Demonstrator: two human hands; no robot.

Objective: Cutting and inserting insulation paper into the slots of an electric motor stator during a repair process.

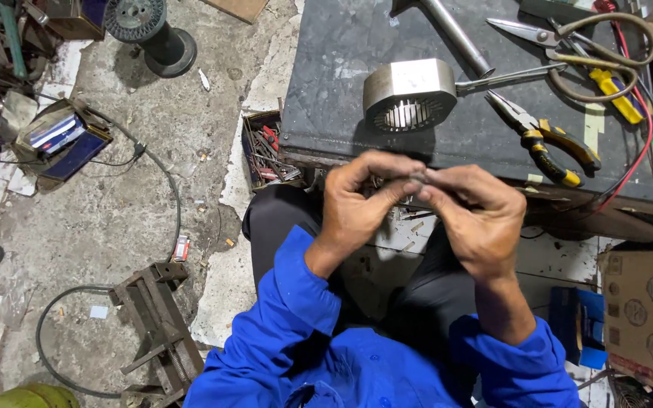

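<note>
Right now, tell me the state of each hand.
Left hand: closed, fingertips pinching a small grey piece.
Right hand: closed, pinching the same piece from the other side.

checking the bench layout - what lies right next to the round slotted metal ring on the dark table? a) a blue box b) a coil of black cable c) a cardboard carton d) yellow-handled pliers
d: the yellow-handled pliers lie on the dark table just right of the slotted metal ring; the blue box, black cable and cardboard carton are all down on the floor.
</note>
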